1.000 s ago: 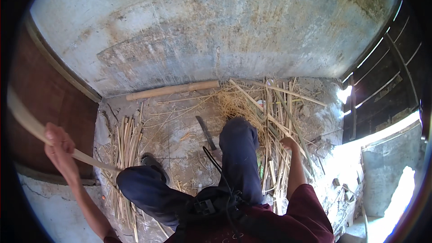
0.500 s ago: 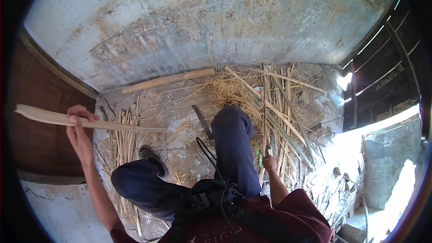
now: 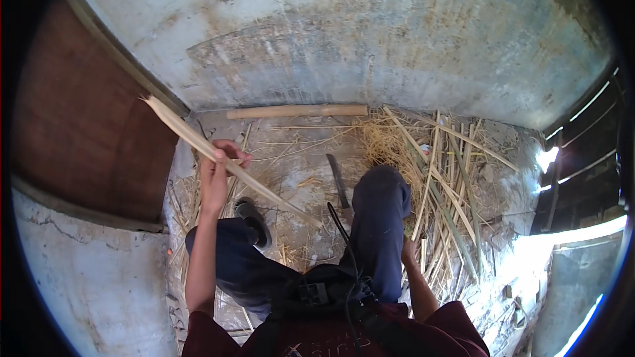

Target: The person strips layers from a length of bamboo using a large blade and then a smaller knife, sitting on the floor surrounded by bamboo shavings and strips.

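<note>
the person sat on the floor (image 3: 297, 158) with legs drawn up, and the left hand (image 3: 217, 173) was raised at the left, its fingers (image 3: 233, 153) closed around a long pale split cane strip (image 3: 225, 164). the strip ran from a frayed tip up by the brown door (image 3: 86, 132) down and right to an end near the knee. the right hand (image 3: 409, 250) was low at the right, beside the leg and among the loose canes (image 3: 440, 185); i could not tell whether its fingers were curled on anything, as the leg hid most of it. a dark blade (image 3: 337, 182) lay flat on the floor between the legs, touched by neither hand. to my eye the work was partway: one strip in hand, a few thin strips (image 3: 192, 192) lying at the left, and a good heap of canes at the right not yet dealt with. a thick pole (image 3: 297, 111) lay along the far wall (image 3: 344, 39).
</note>
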Tool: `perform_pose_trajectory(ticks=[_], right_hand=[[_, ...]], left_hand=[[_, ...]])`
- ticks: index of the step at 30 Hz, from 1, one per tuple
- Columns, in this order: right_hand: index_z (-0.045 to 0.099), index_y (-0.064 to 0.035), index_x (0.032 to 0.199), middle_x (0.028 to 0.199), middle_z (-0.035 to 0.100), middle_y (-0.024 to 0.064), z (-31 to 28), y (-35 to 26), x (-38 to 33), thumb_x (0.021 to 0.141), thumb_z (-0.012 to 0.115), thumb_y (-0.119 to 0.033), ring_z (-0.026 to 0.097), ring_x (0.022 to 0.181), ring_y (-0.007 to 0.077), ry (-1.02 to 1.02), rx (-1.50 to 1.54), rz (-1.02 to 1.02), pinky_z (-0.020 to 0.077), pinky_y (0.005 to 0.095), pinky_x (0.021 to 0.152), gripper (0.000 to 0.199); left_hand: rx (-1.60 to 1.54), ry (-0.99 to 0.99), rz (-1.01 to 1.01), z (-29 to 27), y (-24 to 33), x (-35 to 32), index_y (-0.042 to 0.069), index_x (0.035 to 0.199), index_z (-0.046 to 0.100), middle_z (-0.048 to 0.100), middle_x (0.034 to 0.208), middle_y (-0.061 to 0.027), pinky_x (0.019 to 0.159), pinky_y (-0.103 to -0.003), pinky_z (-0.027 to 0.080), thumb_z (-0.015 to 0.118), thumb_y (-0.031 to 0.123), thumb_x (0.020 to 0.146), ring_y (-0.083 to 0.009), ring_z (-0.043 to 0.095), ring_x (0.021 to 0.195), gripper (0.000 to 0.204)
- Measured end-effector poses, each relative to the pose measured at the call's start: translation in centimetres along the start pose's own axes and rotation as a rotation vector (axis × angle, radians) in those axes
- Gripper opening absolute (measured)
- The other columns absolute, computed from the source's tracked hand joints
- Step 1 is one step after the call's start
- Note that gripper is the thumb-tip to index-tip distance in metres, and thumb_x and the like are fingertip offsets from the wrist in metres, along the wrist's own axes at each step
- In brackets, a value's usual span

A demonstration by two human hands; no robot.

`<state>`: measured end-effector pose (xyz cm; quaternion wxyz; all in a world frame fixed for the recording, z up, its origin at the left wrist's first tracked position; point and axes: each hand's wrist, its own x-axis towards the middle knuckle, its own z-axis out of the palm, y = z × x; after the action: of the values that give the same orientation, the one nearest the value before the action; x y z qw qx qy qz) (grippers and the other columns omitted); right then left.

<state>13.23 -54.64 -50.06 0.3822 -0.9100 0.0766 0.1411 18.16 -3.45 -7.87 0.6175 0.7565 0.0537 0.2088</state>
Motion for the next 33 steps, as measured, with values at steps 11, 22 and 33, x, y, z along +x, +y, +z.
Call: perform_pose_trajectory(ticks=[11,22,33], right_hand=[[0.056,-0.0021,0.129,0.129,0.058,0.0252,5.3,3.8,0.1,0.088,0.069,-0.018,0.064,0.117,0.0407,0.009,-0.338,0.436,0.0542,0.0467,0.097,0.046],[0.027,0.0003,0.158,0.161,0.033,0.0239,4.8,7.8,-0.2,0.083,0.076,-0.026,0.046,0.144,0.0444,-0.077,-0.348,0.75,0.0485,0.0467,0.112,0.094],[0.029,0.0053,0.154,0.151,0.041,0.0309,4.7,9.6,-0.1,0.08,0.073,-0.022,0.046,0.144,0.0458,0.023,-0.28,0.681,0.0434,0.0502,0.117,0.09]], left_hand=[[-0.006,-0.209,0.05,2.7,-3.3,-0.6,0.001,0.12,0.059,0.064,0.105,-0.0091,0.101,-0.04,0.053,0.039,0.048,0.114,-0.0254,0.069,0.114,0.052],[-0.031,-0.082,0.009,3.0,-5.5,-0.2,0.003,0.121,0.062,0.067,0.106,-0.008,0.1,-0.037,0.049,0.042,0.045,0.115,-0.0211,0.066,0.111,0.047],[0.013,-0.033,0.015,3.9,-5.8,0.1,0.004,0.128,0.056,0.064,0.114,-0.01,0.109,-0.041,0.047,0.041,0.042,0.115,-0.0216,0.065,0.112,0.042]])
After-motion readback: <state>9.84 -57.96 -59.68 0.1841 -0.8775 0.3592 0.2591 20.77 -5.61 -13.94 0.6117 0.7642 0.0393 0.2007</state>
